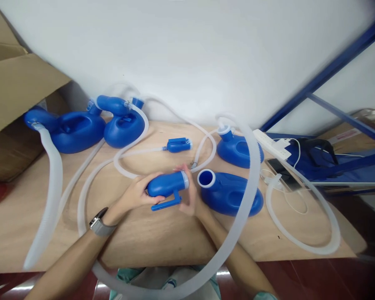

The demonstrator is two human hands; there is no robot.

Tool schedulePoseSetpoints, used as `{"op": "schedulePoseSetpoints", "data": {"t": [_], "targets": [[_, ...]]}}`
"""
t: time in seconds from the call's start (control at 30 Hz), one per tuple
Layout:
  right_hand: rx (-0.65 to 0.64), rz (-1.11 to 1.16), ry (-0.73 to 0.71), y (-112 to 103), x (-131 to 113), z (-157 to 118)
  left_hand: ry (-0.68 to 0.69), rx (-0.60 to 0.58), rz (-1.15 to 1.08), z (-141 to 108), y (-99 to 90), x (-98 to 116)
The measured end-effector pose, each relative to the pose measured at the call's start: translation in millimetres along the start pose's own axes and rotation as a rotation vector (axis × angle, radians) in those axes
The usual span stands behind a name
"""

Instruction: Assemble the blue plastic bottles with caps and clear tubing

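My left hand (136,195) grips a blue plastic funnel piece (166,185) with a clear rim and a side handle, held level over the wooden table (150,233). My right hand (189,192) touches the piece's open end with its fingers around the rim. A watch sits on my left wrist. Just right of the piece lies a blue flat bottle (229,192) with a white-rimmed opening facing my hands. A wide translucent corrugated hose (237,221) curves over that bottle toward me.
Another blue bottle (236,146) lies behind, two more (121,123) (70,129) at the back left with hoses attached. A small blue connector (178,145) lies mid-table. A cardboard box (15,91) stands left; a power strip (271,143), a phone and a blue metal rack (331,71) stand right.
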State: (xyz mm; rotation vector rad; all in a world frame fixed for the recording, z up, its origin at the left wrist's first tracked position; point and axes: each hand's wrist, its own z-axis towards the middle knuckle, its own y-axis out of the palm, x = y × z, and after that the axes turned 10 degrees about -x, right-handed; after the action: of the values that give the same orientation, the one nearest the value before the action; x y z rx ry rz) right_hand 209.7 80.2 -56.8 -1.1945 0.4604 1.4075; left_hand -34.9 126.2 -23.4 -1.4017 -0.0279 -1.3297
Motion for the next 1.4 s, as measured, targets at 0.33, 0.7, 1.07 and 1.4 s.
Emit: {"op": "schedulePoseSetpoints", "data": {"t": [0.33, 0.7, 1.07, 1.4], "targets": [[-0.154, 0.117, -0.028, -18.4, -7.2, 9.1, 0.189, 0.029, 0.213, 0.6, -5.8, -2.9], [-0.026, 0.440, 0.167, -7.2, -14.4, 15.5, 0.246, 0.181, 0.432, -1.6, 2.1, -6.2], [0.199, 0.444, 0.268, 10.4, -4.0, 25.3, -0.258, 0.462, 0.032, 8.6, -10.9, 1.0], [0.483, 0.408, 0.259, 25.3, -14.7, 23.0, -0.245, 0.396, -0.029, 9.2, -6.7, 4.0]]}}
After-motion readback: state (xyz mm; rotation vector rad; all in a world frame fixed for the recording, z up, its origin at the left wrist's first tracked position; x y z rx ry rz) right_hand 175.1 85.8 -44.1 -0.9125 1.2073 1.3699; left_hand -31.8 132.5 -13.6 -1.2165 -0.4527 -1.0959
